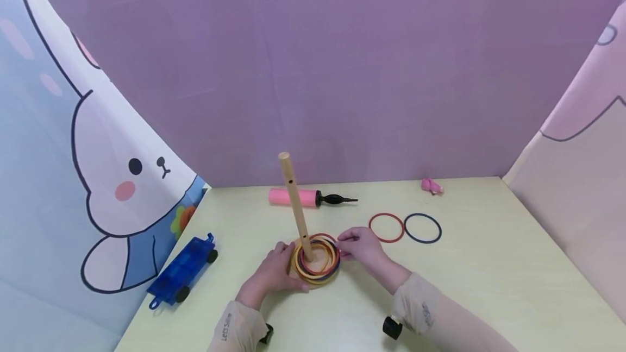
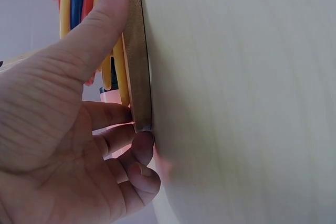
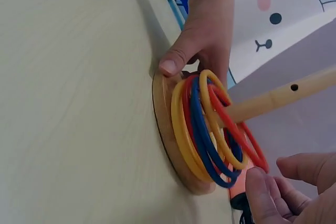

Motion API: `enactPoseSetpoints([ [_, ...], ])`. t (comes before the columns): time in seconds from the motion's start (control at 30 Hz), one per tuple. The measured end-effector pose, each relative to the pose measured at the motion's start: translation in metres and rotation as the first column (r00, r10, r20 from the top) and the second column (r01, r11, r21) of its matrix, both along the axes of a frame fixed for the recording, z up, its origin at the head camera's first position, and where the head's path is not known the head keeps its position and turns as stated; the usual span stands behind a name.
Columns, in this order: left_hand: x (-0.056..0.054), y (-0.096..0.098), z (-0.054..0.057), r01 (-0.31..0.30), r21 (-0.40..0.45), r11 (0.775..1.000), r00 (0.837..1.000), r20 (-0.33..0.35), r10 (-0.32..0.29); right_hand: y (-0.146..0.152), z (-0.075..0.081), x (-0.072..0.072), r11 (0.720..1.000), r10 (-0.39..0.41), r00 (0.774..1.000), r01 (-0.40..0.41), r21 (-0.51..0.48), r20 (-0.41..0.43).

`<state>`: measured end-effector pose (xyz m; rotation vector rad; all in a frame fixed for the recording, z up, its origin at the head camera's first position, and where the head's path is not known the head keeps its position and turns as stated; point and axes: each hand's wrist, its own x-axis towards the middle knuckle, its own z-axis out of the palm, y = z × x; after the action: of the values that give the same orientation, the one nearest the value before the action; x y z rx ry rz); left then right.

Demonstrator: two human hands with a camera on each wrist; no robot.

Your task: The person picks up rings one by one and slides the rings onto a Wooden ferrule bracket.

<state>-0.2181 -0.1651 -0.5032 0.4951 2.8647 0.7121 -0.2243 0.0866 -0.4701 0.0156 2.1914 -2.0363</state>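
Observation:
A wooden ring toss stand has a tall peg (image 1: 295, 205) on a round base (image 3: 165, 98). Several yellow, blue and red rings (image 3: 197, 124) lie stacked around the peg. My left hand (image 1: 276, 273) grips the left side of the base, thumb (image 2: 105, 19) on its upper side and fingers at its edge. To the right of the stack is my right hand (image 1: 364, 246), its fingertips right at the edge of the topmost red ring (image 3: 239, 132). That ring encircles the peg and lies tilted over a yellow one. A gap shows between the right thumb and forefinger.
Behind the stand lies a pink hand pump (image 1: 295, 197) with a black nozzle. A red ring (image 1: 386, 227) and a blue ring (image 1: 423, 228) lie right of it. A blue toy wagon (image 1: 183, 270) stands left, and a small pink object (image 1: 432, 186) lies at the back right.

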Motion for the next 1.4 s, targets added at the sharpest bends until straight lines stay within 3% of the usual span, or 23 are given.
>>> enactPoseSetpoints([
  [0.3,-0.001,0.0,-0.001,0.0,-0.002,1.0,1.0,-0.01,0.0,0.042,-0.003,0.007,0.999,-0.009,1.0,0.01,0.031,-0.028],
  [0.73,-0.001,0.0,-0.002,0.012,-0.01,1.0,1.0,-0.016,-0.012,0.115,-0.01,0.018,0.986,-0.14,0.99,0.142,0.085,-0.033],
  [1.07,-0.001,0.001,0.0,0.013,-0.009,1.0,1.0,-0.009,-0.013,0.166,-0.019,0.017,0.934,-0.254,0.967,0.253,0.252,-0.031],
  [1.3,-0.001,0.001,-0.001,0.007,-0.006,1.0,1.0,-0.006,-0.007,0.194,-0.03,0.01,0.912,-0.313,0.95,0.301,0.279,-0.001],
  [1.4,-0.001,0.001,0.0,0.01,-0.003,1.0,1.0,-0.01,-0.01,0.202,-0.035,0.007,0.883,-0.34,0.94,0.322,0.341,-0.005],
])
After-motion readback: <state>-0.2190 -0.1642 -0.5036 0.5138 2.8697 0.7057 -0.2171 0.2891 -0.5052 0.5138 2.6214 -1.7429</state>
